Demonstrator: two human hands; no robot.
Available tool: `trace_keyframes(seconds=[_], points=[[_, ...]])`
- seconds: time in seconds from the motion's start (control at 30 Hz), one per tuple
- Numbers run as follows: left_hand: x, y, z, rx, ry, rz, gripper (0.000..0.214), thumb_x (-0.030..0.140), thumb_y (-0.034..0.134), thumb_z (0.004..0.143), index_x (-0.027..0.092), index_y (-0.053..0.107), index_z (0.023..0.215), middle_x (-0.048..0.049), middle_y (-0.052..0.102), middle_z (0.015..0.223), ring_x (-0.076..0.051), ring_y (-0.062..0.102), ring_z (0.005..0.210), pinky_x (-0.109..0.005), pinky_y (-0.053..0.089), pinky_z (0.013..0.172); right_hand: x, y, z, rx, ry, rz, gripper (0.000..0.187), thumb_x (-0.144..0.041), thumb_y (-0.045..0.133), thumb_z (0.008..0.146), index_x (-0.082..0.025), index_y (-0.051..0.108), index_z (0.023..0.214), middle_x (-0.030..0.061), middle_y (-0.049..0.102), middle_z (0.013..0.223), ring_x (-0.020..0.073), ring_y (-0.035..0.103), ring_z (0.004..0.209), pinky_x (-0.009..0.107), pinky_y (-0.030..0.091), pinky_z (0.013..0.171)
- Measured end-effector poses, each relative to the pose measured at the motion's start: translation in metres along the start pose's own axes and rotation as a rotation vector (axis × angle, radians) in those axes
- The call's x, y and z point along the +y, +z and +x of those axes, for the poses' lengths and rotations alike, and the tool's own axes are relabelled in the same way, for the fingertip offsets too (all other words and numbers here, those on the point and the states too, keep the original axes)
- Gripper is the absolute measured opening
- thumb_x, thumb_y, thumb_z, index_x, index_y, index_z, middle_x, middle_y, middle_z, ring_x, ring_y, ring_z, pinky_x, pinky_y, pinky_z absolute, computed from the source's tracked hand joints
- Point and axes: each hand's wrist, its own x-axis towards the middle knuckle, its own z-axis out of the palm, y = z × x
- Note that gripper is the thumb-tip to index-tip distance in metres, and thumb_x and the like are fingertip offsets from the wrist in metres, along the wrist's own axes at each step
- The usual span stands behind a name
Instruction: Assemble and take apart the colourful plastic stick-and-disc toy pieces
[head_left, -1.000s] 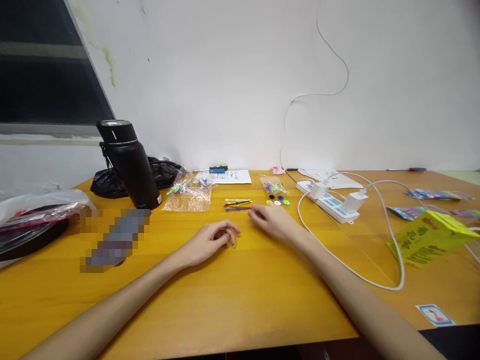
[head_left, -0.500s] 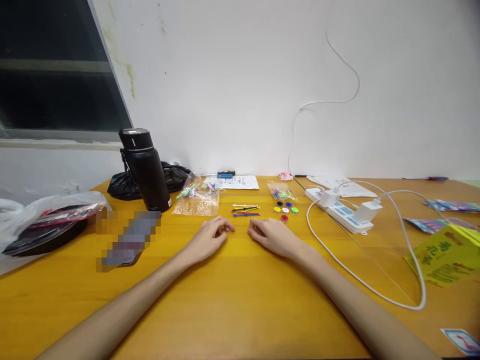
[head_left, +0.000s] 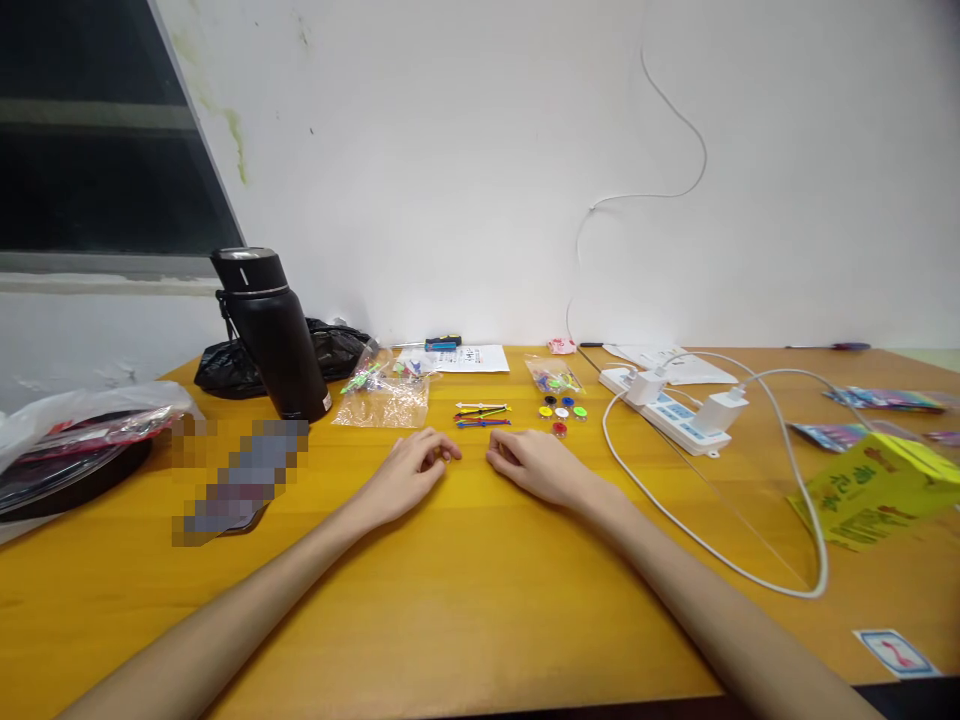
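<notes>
Head view: left hand [head_left: 412, 472] and right hand [head_left: 531, 464] rest loosely curled on the yellow table [head_left: 480, 590], apparently empty, just short of the coloured sticks [head_left: 481, 414] and round discs [head_left: 561, 411].

Small parts just above the centre of the frame. A little bundle of thin coloured sticks [head_left: 481, 414] lies flat, all running left to right: a white one at the top, a yellow-and-dark one under it, a blue-and-red one lowest, close together and roughly parallel. Just to their right sits a cluster of small round discs [head_left: 562, 413], flat on the wood: black and blue in the back row, yellow, white and green in the middle row, and a red one alone in front, nearest the bottom of the frame.
</notes>
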Motion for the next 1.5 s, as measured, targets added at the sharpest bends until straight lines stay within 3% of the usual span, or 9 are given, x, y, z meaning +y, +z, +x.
trace_keyframes(seconds=[0.4,0.5,0.63,0.77,0.87,1.13,1.3,1.37,1.5], points=[[0.001,-0.001,-0.002,-0.008,0.007,0.01,0.027,0.016,0.045,0.091,0.023,0.067,0.104,-0.0046,0.063,0.108,-0.021,0.059,0.095,-0.035,0.044,0.088,0.003,-0.003,0.0,0.019,-0.011,0.038,0.022,-0.031,0.047,0.102,-0.021,0.062,0.09,0.0026,0.07,0.082,0.0158,0.061,0.069,0.025,0.031,0.061],[0.002,-0.001,-0.002,-0.012,0.006,0.013,0.027,0.016,0.045,0.091,0.023,0.067,0.105,-0.0045,0.062,0.109,-0.021,0.059,0.095,-0.036,0.044,0.089,0.017,-0.013,0.001,0.181,0.048,0.025,0.017,-0.019,0.046,0.099,-0.021,0.063,0.099,0.004,0.072,0.1,0.0173,0.064,0.084,0.025,0.037,0.07],[0.002,-0.001,-0.003,-0.009,0.0,0.016,0.028,0.015,0.045,0.09,0.023,0.068,0.104,-0.0043,0.062,0.108,-0.02,0.059,0.088,-0.035,0.044,0.086,0.056,-0.025,-0.003,0.402,0.282,-0.1,0.02,-0.019,0.044,0.099,-0.02,0.064,0.106,0.0088,0.068,0.114,0.0214,0.063,0.096,0.028,0.041,0.076],[0.004,-0.002,-0.003,-0.006,-0.003,0.001,0.028,0.014,0.045,0.089,0.023,0.068,0.104,-0.0044,0.062,0.108,-0.02,0.059,0.087,-0.035,0.044,0.084,0.089,-0.027,-0.009,0.276,0.317,-0.204,0.024,-0.015,0.047,0.098,-0.018,0.068,0.106,0.012,0.067,0.117,0.0256,0.058,0.111,0.032,0.042,0.092],[0.006,-0.003,-0.004,-0.009,-0.007,-0.007,0.027,0.015,0.045,0.09,0.022,0.068,0.103,-0.0045,0.062,0.108,-0.02,0.06,0.088,-0.035,0.044,0.085,0.097,-0.025,-0.01,0.205,0.29,-0.237,0.025,-0.016,0.048,0.097,-0.017,0.07,0.109,0.012,0.069,0.118,0.0269,0.056,0.112,0.035,0.04,0.098],[0.005,-0.004,-0.003,-0.004,0.003,-0.017,0.027,0.016,0.045,0.09,0.022,0.068,0.102,-0.0057,0.063,0.109,-0.02,0.06,0.089,-0.036,0.045,0.086,0.097,-0.028,-0.01,0.221,0.316,-0.179,0.018,-0.021,0.056,0.093,-0.018,0.07,0.104,0.0104,0.073,0.105,0.0262,0.061,0.106,0.033,0.044,0.089],[0.004,0.0,0.0,0.041,-0.044,-0.193,0.025,0.016,0.048,0.09,0.021,0.064,0.109,-0.007,0.066,0.113,-0.02,0.061,0.092,-0.037,0.046,0.088,0.075,-0.035,-0.003,0.456,0.33,0.041,0.019,-0.033,0.055,0.095,-0.018,0.064,0.103,0.0092,0.072,0.102,0.0224,0.065,0.09,0.032,0.048,0.083],[0.006,0.001,0.0,0.014,-0.068,-0.379,0.027,0.022,0.051,0.094,0.022,0.057,0.12,-0.0088,0.066,0.121,-0.02,0.064,0.099,-0.039,0.046,0.095,0.052,-0.031,0.002,0.491,0.195,0.225,0.022,-0.037,0.053,0.098,-0.019,0.061,0.107,0.008,0.072,0.1,0.0199,0.066,0.087,0.03,0.05,0.082],[0.011,0.003,-0.001,-0.155,-0.034,-0.684,0.04,0.035,0.057,0.098,0.024,0.045,0.134,-0.0109,0.069,0.122,-0.02,0.065,0.11,-0.041,0.041,0.107,0.005,-0.009,0.007,0.364,-0.149,0.392,0.02,-0.039,0.055,0.098,-0.02,0.06,0.101,0.0072,0.07,0.1,0.0184,0.065,0.092,0.029,0.051,0.085]])
